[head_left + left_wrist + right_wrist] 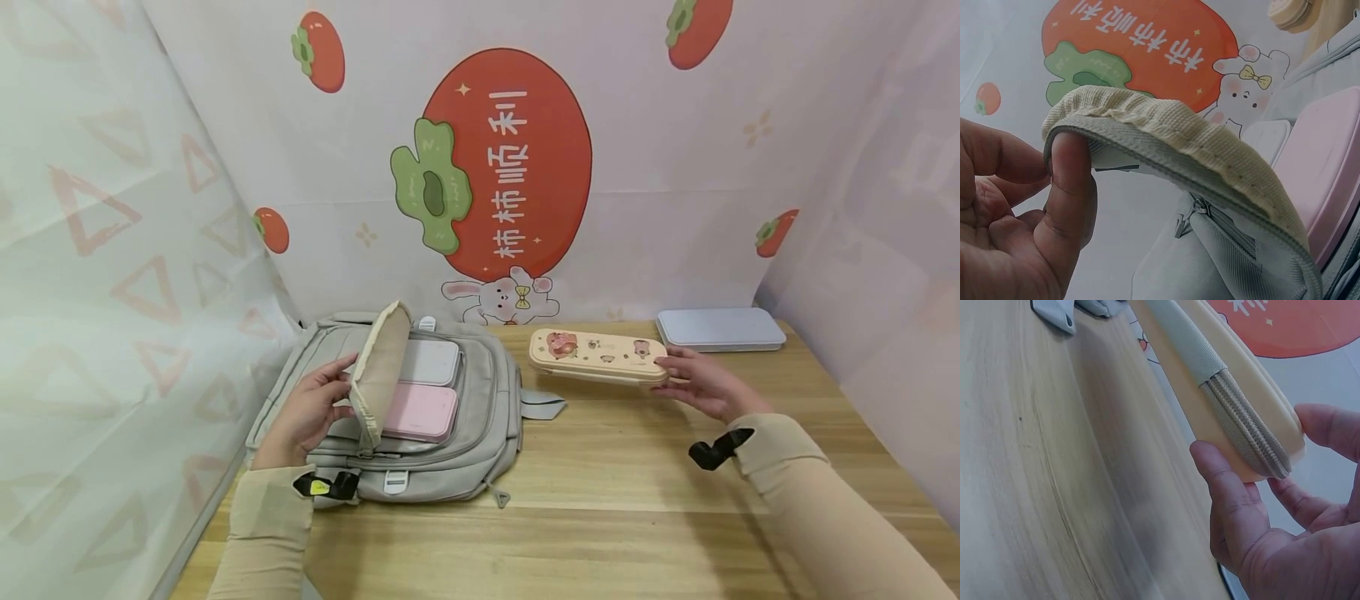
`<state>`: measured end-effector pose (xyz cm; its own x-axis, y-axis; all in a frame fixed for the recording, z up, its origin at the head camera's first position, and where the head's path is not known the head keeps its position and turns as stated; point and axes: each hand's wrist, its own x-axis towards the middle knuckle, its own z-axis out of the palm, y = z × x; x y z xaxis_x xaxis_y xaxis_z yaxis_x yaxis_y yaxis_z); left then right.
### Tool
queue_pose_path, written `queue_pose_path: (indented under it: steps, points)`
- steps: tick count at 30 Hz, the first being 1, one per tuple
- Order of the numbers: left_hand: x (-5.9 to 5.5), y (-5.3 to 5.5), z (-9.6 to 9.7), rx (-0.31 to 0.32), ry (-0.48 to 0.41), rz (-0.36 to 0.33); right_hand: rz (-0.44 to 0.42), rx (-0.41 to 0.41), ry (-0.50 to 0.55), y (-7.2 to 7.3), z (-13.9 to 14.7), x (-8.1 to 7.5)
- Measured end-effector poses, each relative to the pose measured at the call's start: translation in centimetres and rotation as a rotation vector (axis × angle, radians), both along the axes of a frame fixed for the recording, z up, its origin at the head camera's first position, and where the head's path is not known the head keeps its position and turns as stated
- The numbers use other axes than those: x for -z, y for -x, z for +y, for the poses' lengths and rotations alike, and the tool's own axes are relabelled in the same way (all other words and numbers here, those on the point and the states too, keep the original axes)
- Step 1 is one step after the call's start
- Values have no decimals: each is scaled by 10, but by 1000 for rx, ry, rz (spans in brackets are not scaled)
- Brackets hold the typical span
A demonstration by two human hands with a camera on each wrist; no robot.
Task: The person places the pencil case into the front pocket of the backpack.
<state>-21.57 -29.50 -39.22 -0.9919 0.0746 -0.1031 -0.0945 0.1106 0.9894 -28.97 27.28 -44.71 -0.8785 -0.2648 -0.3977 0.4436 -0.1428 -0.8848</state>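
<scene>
A grey backpack (480,367) lies on the table at left, its front pocket unzipped. My left hand (311,408) pinches the edge of the pocket flap (386,367) and holds it raised; the left wrist view shows thumb and fingers on the zipper edge (1172,169). Inside the pocket sit a white case (431,363) and a pink case (422,410), side by side. My right hand (705,383) grips the right end of a cream pencil case (600,357) with cartoon prints, held above the table. Its zipper (1244,422) is closed along the visible side.
A pale blue case (720,327) lies at the back right of the wooden table (570,517). A grey strap (543,405) sticks out from the backpack's right side. Behind stands a printed cloth backdrop (637,267), with more cloth at left and right.
</scene>
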Motion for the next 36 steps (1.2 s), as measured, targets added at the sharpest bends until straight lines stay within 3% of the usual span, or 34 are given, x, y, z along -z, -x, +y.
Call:
queue_pose_path:
  steps: [36]
  points:
    - [-1, 1, -1, 13, 9, 16, 45, -60, 10, -3, -70, -2]
